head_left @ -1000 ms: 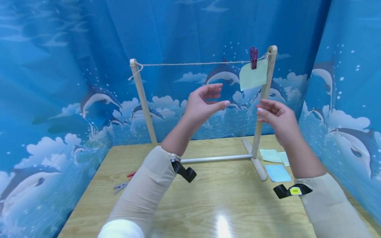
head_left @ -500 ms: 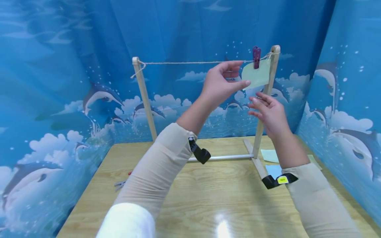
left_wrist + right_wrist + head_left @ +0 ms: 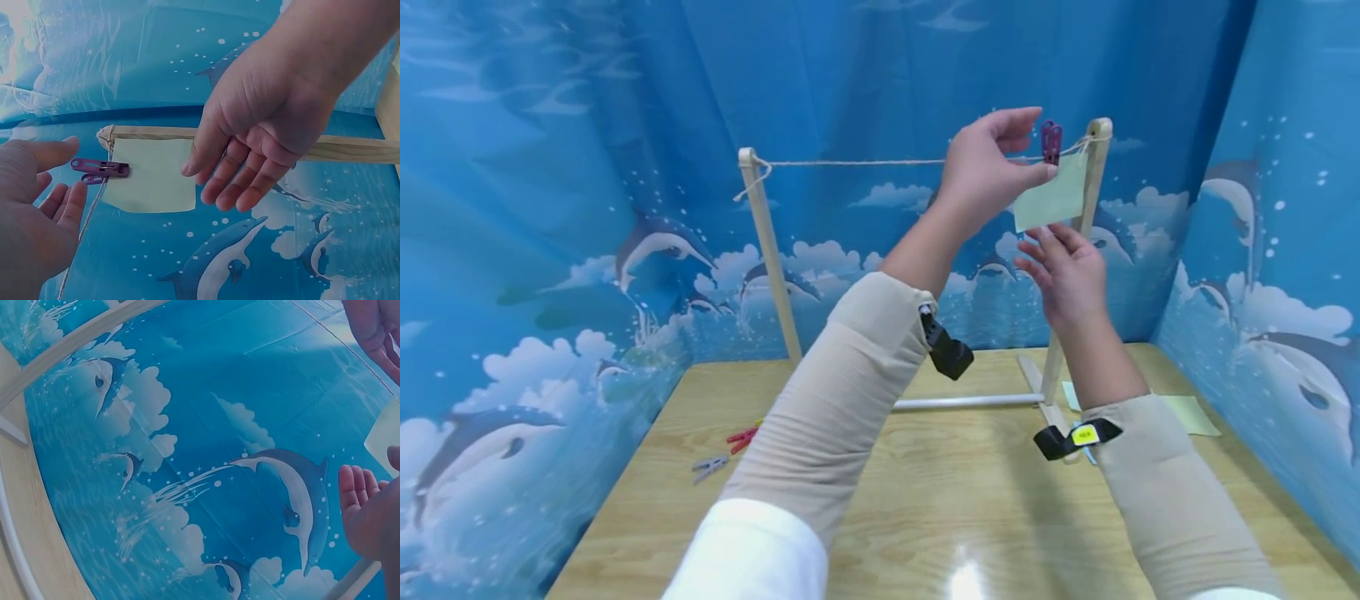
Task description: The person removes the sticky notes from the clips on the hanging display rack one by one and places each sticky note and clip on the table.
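Observation:
A pale green sheet of paper hangs from a string by a purple clothespin, close to the right post. My left hand is raised beside the clothespin, thumb and fingers spread apart. In the left wrist view the clothespin points toward the gap between that thumb and fingers, which do not close on it. Below the paper is my right hand, its fingers loosely bent. In the left wrist view its thumb tip overlaps the paper's edge; whether it touches I cannot tell.
The string runs between a left wooden post and a right post, joined low down by a white bar. Red and grey clothespins lie on the table's left. More paper lies at the right, partly behind my right arm.
My left hand has risen and moved right to the clothespin. My right hand has shifted slightly left and up to the paper's lower edge. The clothespin and paper still hang on the string.

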Tool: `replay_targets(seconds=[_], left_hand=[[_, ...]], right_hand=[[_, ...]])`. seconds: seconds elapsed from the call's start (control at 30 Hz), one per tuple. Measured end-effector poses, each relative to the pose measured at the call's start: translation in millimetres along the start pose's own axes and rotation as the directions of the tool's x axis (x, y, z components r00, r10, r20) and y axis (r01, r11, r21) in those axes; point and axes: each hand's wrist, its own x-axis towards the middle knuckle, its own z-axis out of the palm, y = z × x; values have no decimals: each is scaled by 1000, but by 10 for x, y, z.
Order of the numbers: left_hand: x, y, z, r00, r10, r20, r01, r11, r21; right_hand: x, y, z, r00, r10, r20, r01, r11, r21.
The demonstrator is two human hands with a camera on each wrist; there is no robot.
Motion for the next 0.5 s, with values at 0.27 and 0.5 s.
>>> replay_targets(seconds=[0.27,0.5], left_hand=[[88,39,34,996,-92,-11,92,996,-19],[136,5,114,994,-107,35,107,994,-8]], right_hand=[[83,37,51,995,-74,-72,72,997,-27],[158,99,75,988,-103,-118,105,995,3]])
